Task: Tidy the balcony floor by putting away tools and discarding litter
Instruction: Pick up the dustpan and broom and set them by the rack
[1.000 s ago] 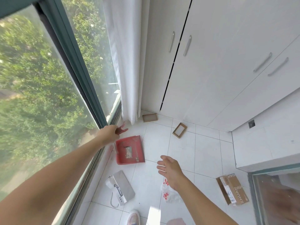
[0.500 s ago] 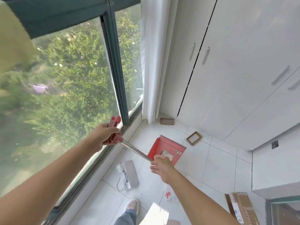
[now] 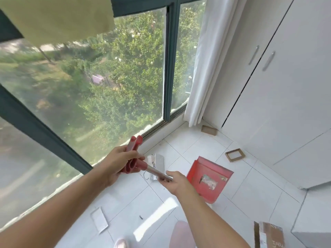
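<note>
Lower centre-left, the left hand clenches the red handle grip, hiding its middle. The metal shaft slants toward the lower right, its far end hidden by the right hand wrapped around it. Right of centre, the red dustpan holds blurry litter. At lower right, the frame edge cuts off a cardboard box.

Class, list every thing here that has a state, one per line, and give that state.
Dustpan: held, litter inside.
Left hand: grips the red end of the dustpan handle.
Right hand: holds the metal shaft of that handle.
Cabinet doors: shut.
Curtain: gathered into the corner.
Cardboard box: lying on the floor.
</note>
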A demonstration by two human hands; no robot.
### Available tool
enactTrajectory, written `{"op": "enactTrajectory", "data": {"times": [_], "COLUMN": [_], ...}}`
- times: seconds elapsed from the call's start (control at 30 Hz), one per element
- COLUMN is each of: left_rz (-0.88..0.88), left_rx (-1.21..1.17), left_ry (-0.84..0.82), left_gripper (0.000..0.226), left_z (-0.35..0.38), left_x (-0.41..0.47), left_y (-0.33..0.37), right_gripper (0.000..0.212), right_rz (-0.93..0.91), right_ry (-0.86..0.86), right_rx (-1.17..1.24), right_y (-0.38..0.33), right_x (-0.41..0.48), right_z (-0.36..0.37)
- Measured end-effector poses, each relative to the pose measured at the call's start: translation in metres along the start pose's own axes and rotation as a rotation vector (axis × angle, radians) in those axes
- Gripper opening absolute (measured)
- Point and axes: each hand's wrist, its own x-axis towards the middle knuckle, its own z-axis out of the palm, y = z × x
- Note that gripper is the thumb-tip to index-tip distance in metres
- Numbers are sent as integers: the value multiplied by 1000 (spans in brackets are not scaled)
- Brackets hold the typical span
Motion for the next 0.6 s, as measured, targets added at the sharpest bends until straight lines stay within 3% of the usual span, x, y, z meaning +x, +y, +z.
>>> {"op": "enactTrajectory", "data": {"times": [0.1,0.33,0.6], "left_rz": [-9,-14,39], "left_rx": [7,-12,-39], "left_ry": [-10,35,181], "left_gripper": [22,25,14], "left_z": [-10,-54,-161], "left_x": [-19,-70,-183], "left_y": [-15,-48,-129], "right_gripper": [28,24,21], "right_rz": [-8,-28,80], "right_ry": [23,-11,-105], "right_rx": [-43,-170,-443], "right_y": [25,80,236], "right_x": [-3,-18,-55], "right_z": [4,25,63]}}
